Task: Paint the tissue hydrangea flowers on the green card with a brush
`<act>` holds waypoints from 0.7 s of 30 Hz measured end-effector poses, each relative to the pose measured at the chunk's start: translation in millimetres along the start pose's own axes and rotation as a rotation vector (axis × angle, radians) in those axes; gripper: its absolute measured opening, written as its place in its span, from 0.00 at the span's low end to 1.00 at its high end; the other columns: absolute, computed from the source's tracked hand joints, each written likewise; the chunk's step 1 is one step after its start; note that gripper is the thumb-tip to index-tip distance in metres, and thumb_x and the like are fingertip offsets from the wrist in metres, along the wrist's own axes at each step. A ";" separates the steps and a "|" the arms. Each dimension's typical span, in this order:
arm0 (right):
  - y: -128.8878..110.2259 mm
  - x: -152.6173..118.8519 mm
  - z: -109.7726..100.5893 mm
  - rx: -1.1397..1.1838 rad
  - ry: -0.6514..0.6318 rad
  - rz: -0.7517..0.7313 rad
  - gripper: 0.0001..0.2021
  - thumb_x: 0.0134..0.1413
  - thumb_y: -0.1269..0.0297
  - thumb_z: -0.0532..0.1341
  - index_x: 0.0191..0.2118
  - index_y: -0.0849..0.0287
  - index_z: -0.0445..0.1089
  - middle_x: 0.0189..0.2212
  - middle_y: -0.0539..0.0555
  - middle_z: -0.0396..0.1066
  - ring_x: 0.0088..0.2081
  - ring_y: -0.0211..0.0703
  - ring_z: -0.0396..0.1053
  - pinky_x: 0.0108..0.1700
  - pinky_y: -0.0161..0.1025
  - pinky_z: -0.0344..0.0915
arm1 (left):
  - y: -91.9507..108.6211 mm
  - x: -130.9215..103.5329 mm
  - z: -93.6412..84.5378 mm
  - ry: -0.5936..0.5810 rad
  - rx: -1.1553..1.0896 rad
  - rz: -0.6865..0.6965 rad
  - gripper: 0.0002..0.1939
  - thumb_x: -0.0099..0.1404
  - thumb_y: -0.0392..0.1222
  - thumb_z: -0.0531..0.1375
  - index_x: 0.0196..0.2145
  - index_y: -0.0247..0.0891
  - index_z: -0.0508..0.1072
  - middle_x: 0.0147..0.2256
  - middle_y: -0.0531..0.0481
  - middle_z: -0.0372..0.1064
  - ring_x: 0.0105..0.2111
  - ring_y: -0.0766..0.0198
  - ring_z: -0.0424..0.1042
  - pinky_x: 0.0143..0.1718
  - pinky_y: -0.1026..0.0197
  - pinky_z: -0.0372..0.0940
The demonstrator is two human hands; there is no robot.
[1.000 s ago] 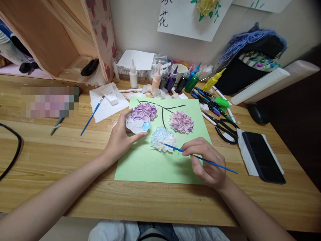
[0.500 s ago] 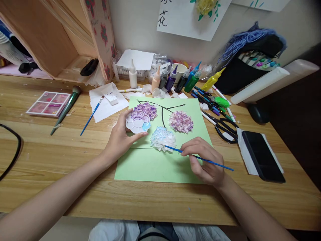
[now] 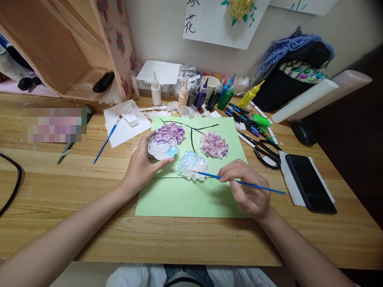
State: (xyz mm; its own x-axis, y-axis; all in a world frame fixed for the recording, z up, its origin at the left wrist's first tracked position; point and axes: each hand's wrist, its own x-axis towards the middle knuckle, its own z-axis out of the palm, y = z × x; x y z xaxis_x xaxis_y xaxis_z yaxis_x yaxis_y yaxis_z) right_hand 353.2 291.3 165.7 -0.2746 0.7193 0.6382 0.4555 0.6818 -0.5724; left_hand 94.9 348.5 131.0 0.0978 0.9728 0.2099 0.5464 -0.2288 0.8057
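My left hand (image 3: 144,159) is closed on the edge of a small flower-shaped paint palette (image 3: 162,147), which has light blue and purple paint in its wells. Between the fingers of my right hand (image 3: 247,185) is a thin blue paintbrush (image 3: 212,175), its tip touching a ruffled white paper flower (image 3: 192,165) tinted pale blue. This flower lies on a light green sheet (image 3: 185,199) with a dark drawn branch (image 3: 192,137). Two more ruffled flowers sit on the sheet: a purple one (image 3: 176,131), partly behind the palette, and a pinkish-purple one (image 3: 213,145).
Paint bottles (image 3: 201,95) line the back beside a paper cup (image 3: 211,84). To the right are pens (image 3: 247,117), scissors (image 3: 266,153) and a black phone (image 3: 309,183). Another brush (image 3: 107,139) rests partly on white tissue (image 3: 125,127) at left.
The brush in my right hand has shifted slightly, its tip moving a little left on the pale blue flower. My left hand keeps the palette in place. The whole view has shifted slightly.
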 end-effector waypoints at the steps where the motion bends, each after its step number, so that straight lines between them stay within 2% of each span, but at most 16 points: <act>1: 0.0 0.1 0.1 0.003 -0.015 -0.004 0.10 0.55 0.75 0.54 0.32 0.55 0.69 0.25 0.53 0.72 0.26 0.43 0.70 0.29 0.40 0.66 | 0.1 -0.1 0.0 -0.001 0.005 -0.001 0.40 0.55 0.51 0.70 0.61 0.45 0.59 0.61 0.41 0.62 0.57 0.47 0.67 0.47 0.50 0.71; 4: -0.1 0.3 0.4 -0.015 -0.031 -0.012 0.09 0.54 0.75 0.54 0.33 0.56 0.69 0.25 0.53 0.72 0.27 0.42 0.70 0.29 0.40 0.66 | 0.5 -0.3 -0.2 -0.004 0.023 0.000 0.40 0.55 0.51 0.69 0.61 0.44 0.58 0.61 0.41 0.61 0.57 0.48 0.67 0.47 0.51 0.71; 8: -0.7 -0.7 0.0 -0.005 0.048 0.011 0.10 0.55 0.75 0.54 0.33 0.55 0.70 0.25 0.52 0.72 0.27 0.42 0.70 0.29 0.40 0.66 | 0.3 -0.2 -0.9 -0.011 0.032 0.027 0.39 0.56 0.52 0.69 0.61 0.45 0.58 0.60 0.41 0.63 0.56 0.48 0.68 0.47 0.50 0.71; 12: -0.8 -3.0 0.4 0.061 0.082 0.057 0.10 0.58 0.74 0.54 0.37 0.55 0.72 0.29 0.53 0.75 0.31 0.45 0.73 0.32 0.42 0.69 | 0.0 -1.5 -1.7 -0.024 0.086 0.131 0.40 0.56 0.51 0.69 0.61 0.46 0.57 0.59 0.41 0.64 0.58 0.48 0.66 0.56 0.45 0.66; 16: 0.9 -4.3 3.4 0.075 -0.009 0.087 0.11 0.61 0.73 0.54 0.42 0.55 0.72 0.34 0.55 0.77 0.38 0.47 0.75 0.38 0.43 0.71 | 0.1 -3.8 -2.4 -0.051 0.118 0.260 0.44 0.55 0.53 0.70 0.63 0.47 0.55 0.60 0.41 0.64 0.58 0.48 0.66 0.56 0.46 0.66; 21: 2.3 -4.8 6.0 0.066 -0.095 0.104 0.10 0.63 0.71 0.54 0.43 0.55 0.72 0.35 0.56 0.77 0.38 0.45 0.75 0.40 0.43 0.71 | 0.7 -5.1 -3.4 -0.060 0.116 0.330 0.45 0.55 0.53 0.70 0.64 0.47 0.54 0.60 0.41 0.64 0.56 0.49 0.69 0.54 0.49 0.67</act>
State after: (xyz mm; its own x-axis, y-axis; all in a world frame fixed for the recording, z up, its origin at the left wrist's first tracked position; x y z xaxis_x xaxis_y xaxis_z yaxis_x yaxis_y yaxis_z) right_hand 350.5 290.2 158.2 -0.3088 0.7940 0.5237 0.4300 0.6077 -0.6677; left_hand 91.9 343.2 132.4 0.3319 0.8482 0.4127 0.5674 -0.5290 0.6310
